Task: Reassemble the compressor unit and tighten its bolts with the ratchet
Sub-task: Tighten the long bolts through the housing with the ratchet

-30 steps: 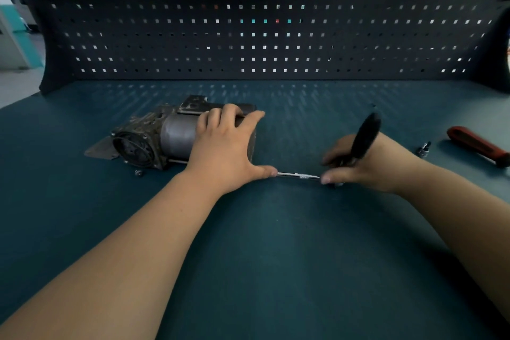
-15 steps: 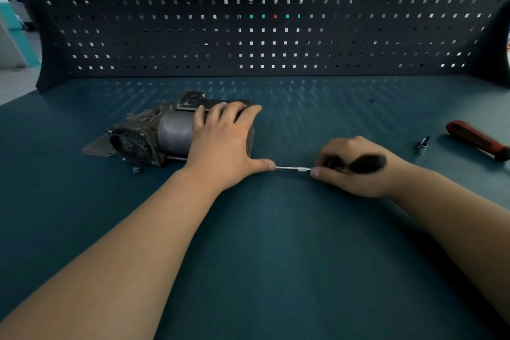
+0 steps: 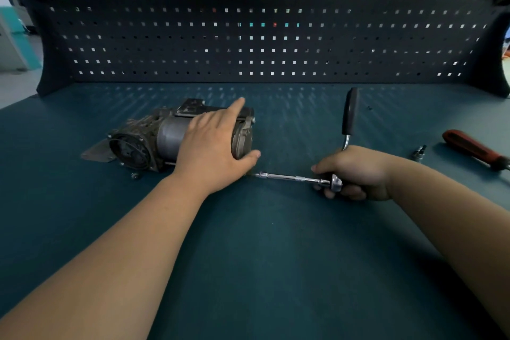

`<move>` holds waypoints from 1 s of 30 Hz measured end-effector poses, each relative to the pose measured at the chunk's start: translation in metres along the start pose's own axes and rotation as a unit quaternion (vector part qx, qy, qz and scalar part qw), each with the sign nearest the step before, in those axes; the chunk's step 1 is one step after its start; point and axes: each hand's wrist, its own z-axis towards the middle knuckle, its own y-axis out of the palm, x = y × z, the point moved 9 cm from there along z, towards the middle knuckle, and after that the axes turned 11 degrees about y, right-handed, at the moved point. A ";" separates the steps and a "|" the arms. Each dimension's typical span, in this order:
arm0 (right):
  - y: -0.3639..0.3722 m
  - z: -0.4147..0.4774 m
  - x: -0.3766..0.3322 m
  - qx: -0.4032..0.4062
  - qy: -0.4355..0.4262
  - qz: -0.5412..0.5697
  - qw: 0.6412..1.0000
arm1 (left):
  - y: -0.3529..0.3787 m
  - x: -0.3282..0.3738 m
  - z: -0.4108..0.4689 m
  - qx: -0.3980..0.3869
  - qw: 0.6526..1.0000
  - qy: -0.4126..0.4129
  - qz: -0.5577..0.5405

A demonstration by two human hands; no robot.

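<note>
Pressing the compressor (image 3: 165, 138), at the left of the table (image 3: 262, 257), with the left hand (image 3: 212, 146), fingers straight and together, thumb spread. Gripping the ratchet (image 3: 295, 178) with the right hand (image 3: 356, 171), fingers curled round its head, bar pointing at the compressor, black handle upright. Farther right, small socket (image 3: 419, 152) and red-handled tool (image 3: 474, 149).

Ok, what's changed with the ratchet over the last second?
The right hand swung the ratchet handle down flat, then back up; it now stands upright. The left hand straightened its fingers over the compressor. Unchanged: the grip on the ratchet, the compressor, the red-handled screwdriver and the socket.
</note>
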 end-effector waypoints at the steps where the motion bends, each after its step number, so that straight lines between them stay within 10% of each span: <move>1: 0.000 0.000 0.000 0.002 -0.004 0.000 1.000 | 0.000 -0.001 0.000 0.000 1.000 -0.004 -0.002; 6: -0.005 -0.010 -0.010 0.055 -0.131 -0.095 0.985 | -0.001 0.000 0.002 0.010 1.000 0.000 0.001; 11: 0.006 -0.037 -0.035 0.221 -0.330 -0.465 0.791 | 0.002 0.002 0.002 0.004 1.000 0.005 0.021; 19: 0.018 -0.075 -0.050 0.335 -0.455 -0.465 0.681 | 0.003 0.006 0.006 -0.009 0.999 0.022 0.031; 24: 0.031 -0.067 -0.043 0.286 -0.453 -0.491 0.687 | -0.020 -0.020 -0.001 0.091 0.984 -0.041 -0.151; 30: 0.000 -0.041 -0.036 0.237 -0.358 -0.306 0.850 | -0.010 -0.013 0.001 0.055 0.997 -0.023 -0.058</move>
